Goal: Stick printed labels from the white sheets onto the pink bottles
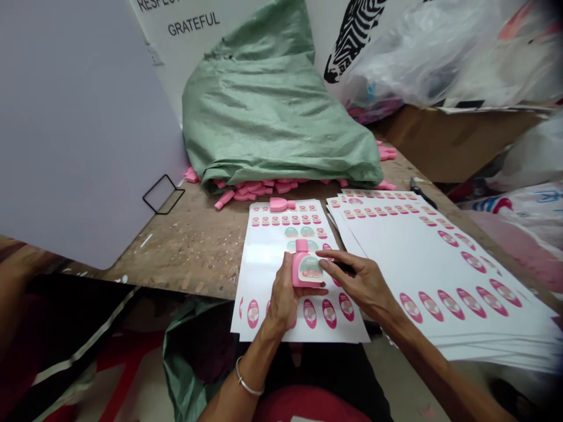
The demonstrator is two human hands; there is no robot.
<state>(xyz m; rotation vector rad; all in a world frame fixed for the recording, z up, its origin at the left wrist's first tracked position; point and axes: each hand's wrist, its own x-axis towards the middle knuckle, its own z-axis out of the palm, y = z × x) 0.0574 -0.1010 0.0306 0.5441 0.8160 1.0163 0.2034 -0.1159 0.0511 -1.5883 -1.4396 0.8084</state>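
A small pink toy bottle (301, 261) is upright in my left hand (281, 296), whose fingers wrap around its left side and bottom. On the bottle's front is a green and pink sticker (310, 268). The thumb and forefinger of my right hand (363, 278) pinch at the sticker's right edge; whether it is fully stuck down I cannot tell. Beneath both hands lies a sheet of stickers (264, 264), with bare white patches and rows of pink and green stickers. Another pink bottle (281, 204) rests on its side at the sheet's far edge.
More sticker sheets (387, 252) are stacked on the right. Behind, a big green sack (272, 117) lies over several pink bottles (250, 190). A black wire stand (163, 196) and a pale panel (88, 117) are at left. A dark-handled tool (422, 193) lies at the table's right edge.
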